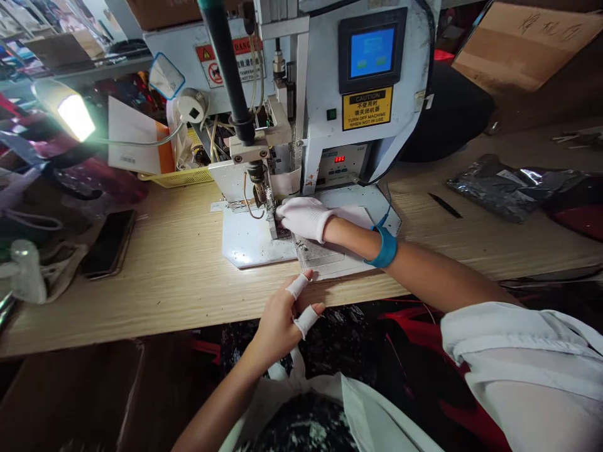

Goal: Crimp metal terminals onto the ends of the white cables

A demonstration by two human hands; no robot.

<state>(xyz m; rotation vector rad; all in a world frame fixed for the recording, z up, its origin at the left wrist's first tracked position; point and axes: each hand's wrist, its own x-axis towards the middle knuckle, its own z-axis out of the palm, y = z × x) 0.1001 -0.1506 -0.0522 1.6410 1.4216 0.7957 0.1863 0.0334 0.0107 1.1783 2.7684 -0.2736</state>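
My right hand [305, 218], in a white glove with a blue wrist strap [381, 247], reaches to the metal fixture [272, 216] under the head of a bench machine [325, 75]. Its fingers are curled at the fixture, and what they hold there is hidden. Below it a flat pad [323, 256] with dark specks lies on the machine's white base plate [254, 245]. My left hand [282, 314] hovers at the table's front edge, white wraps on two fingers. Those fingertips are apart with nothing between them; the other fingers are mostly hidden.
A lit lamp [75, 116] stands at the left above a phone [108, 243]. Behind the machine's left side is a yellow basket [183, 177]. To the right lie a dark pointed tool [445, 204] and a grey plastic bag [504, 185] on the table [188, 263].
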